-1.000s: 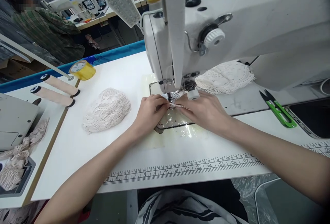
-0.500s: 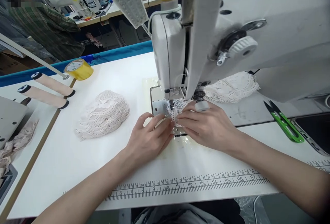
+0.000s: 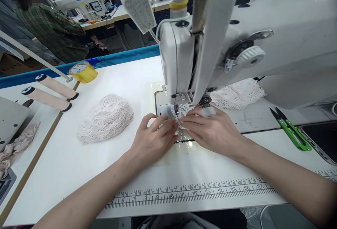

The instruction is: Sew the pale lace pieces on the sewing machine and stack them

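Note:
A small white lace piece (image 3: 182,113) lies on the needle plate under the presser foot of the white sewing machine (image 3: 237,46). My left hand (image 3: 152,141) rests on the table just left of it, fingers pressed together on the lace's left edge. My right hand (image 3: 213,130) lies on the right, fingertips pinching and holding down the same lace piece. The two hands' fingertips almost touch in front of the needle.
A heap of white lace pieces (image 3: 106,118) sits left of the machine, another heap (image 3: 238,93) behind the machine arm. Green thread snips (image 3: 291,129) lie at right. Yellow tape roll (image 3: 83,72) and two thread cones (image 3: 50,92) lie far left. A printed ruler (image 3: 189,192) runs along the table's front. A person in a plaid shirt (image 3: 52,28) stands beyond.
Both hands drew back slightly toward me from the needle, and the lace piece now shows under the presser foot. The camera view moved closer and tilted upward.

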{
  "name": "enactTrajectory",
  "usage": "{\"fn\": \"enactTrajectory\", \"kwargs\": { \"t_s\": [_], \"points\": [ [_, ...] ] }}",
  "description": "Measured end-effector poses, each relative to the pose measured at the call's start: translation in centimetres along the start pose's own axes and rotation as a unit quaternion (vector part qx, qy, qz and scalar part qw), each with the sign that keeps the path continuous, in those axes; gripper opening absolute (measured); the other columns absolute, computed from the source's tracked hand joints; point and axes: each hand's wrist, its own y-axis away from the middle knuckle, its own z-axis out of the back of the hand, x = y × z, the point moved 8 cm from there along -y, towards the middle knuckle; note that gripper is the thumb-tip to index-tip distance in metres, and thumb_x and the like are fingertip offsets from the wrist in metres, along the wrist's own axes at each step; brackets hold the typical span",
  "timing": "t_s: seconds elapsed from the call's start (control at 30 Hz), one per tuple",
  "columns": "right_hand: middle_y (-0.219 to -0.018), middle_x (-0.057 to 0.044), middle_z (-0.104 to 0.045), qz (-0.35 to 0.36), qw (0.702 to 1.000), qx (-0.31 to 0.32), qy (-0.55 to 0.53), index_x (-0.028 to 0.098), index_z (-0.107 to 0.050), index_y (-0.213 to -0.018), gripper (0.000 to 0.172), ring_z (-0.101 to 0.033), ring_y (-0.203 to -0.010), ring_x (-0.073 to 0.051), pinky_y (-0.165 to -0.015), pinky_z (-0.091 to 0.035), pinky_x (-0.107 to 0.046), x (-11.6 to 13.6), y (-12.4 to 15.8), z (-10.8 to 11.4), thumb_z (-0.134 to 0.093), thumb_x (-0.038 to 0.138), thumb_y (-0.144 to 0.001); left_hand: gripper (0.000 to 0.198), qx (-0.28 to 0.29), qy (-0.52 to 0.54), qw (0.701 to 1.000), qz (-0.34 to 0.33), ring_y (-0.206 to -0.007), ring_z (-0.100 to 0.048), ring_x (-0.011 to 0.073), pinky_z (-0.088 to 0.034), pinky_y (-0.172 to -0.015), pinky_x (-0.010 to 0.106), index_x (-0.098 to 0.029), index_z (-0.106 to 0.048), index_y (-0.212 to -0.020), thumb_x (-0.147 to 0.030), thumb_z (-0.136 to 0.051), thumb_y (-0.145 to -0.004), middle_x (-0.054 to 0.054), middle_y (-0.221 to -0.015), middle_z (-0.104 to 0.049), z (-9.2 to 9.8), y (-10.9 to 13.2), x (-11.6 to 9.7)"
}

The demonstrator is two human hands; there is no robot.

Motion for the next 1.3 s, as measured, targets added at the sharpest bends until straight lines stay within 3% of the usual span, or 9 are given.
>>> {"fn": "enactTrajectory", "kwargs": {
  "t_s": [0.37, 0.97, 1.17, 1.3],
  "points": [
    [-0.095, 0.0, -0.076, -0.002, 1.0, -0.008, 0.002, 0.017, -0.073, -0.099, 0.02, -0.066, -0.079, -0.016, -0.097, -0.04, -0.037, -0.3, 0.1, -0.4, -0.054, 0.022, -0.094, 0.016, -0.018, -0.004, 1.0, 0.014, -0.102, -0.063, 0.0204, -0.038, -0.091, 0.039, -0.018, -0.068, -0.104, -0.023, -0.061, -0.09, 0.002, -0.107, -0.073, -0.4, -0.3, 0.7],
    [-0.1, 0.0, -0.075, -0.005, 1.0, 0.003, 0.023, 0.017, -0.073, -0.097, 0.02, -0.067, -0.092, -0.018, -0.1, -0.039, -0.037, -0.5, 0.2, -0.6, -0.053, 0.02, -0.094, 0.02, 0.008, 0.004, 0.999, 0.038, -0.108, -0.061, 0.022, -0.038, -0.092, 0.041, -0.019, -0.068, -0.109, -0.026, -0.059, -0.092, 0.003, -0.112, -0.072, -0.8, -0.3, 1.1],
    [-0.094, -0.003, -0.076, -0.02, 0.999, 0.008, 0.029, 0.016, -0.073, -0.099, 0.022, -0.067, -0.087, -0.018, -0.1, -0.04, -0.039, -0.7, 0.2, -1.0, -0.052, 0.021, -0.095, 0.024, 0.023, 0.004, 0.998, 0.05, -0.11, -0.061, 0.0217, -0.038, -0.093, 0.041, -0.017, -0.066, -0.114, -0.027, -0.055, -0.094, 0.002, -0.117, -0.07, -1.1, -0.4, 1.5],
    [-0.093, -0.004, -0.076, -0.021, 0.999, 0.016, 0.037, 0.016, -0.072, -0.102, 0.023, -0.066, -0.094, -0.02, -0.102, -0.039, -0.039, -0.8, 0.3, -1.4, -0.052, 0.023, -0.095, 0.027, 0.039, 0.014, 0.997, 0.06, -0.113, -0.06, 0.0227, -0.037, -0.093, 0.042, -0.016, -0.064, -0.118, -0.027, -0.055, -0.094, 0.003, -0.121, -0.069, -1.4, -0.4, 1.8]
  ]
}}
